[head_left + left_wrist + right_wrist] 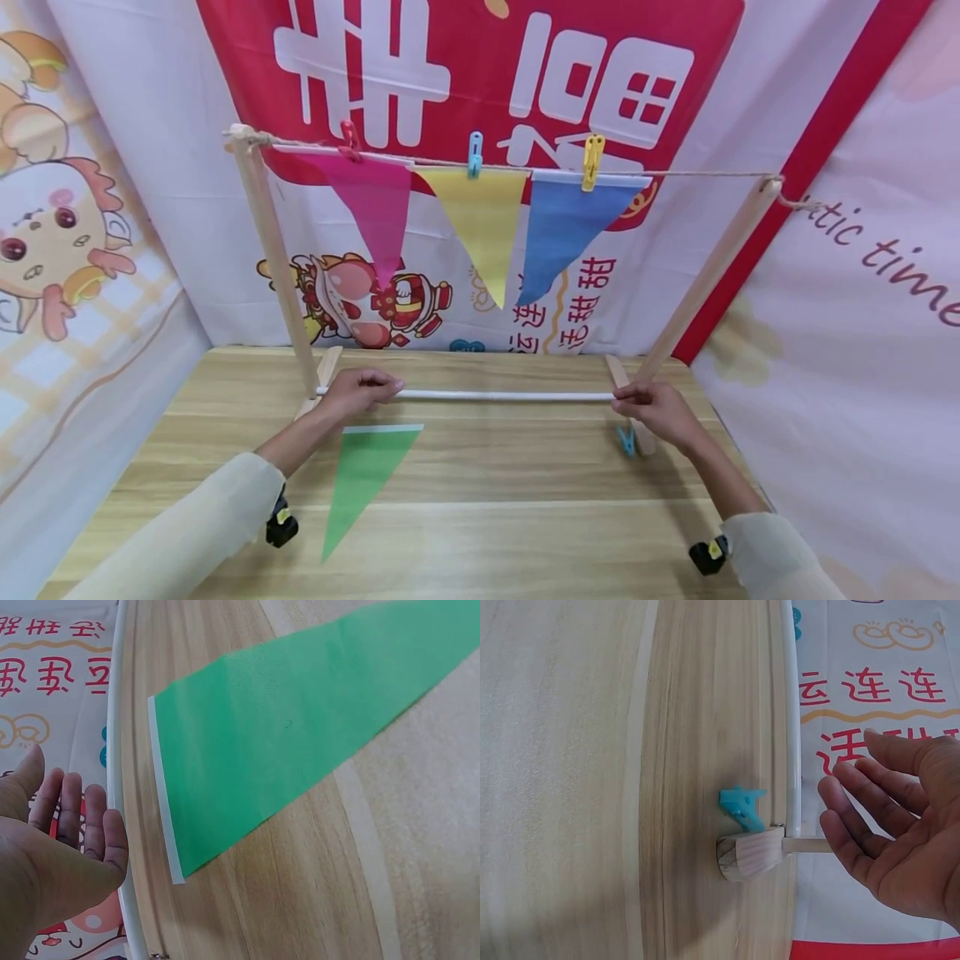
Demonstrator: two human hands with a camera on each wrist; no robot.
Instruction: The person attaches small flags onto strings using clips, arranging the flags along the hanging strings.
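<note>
My left hand [363, 392] is near the left end of a white rod [510, 396] that runs low between two wooden posts. Its thumb stands apart from its loosely bent fingers, with nothing between them in the left wrist view. My right hand [656, 408] is at the rod's right end. In the right wrist view its fingers are relaxed and apart from the rod. A green triangular flag [371, 475] with a white top strip lies on the table below the left hand. A blue clothespin [742, 806] lies beside the right post's wooden foot [754, 853].
Twine [705, 173] stretches between the left post [273, 250] and right post [708, 275]. From it hang a pink flag [378, 208], a yellow flag [483, 217] and a blue flag [573, 225], with red, blue and yellow clothespins. A printed cloth stands behind the wooden table [525, 533].
</note>
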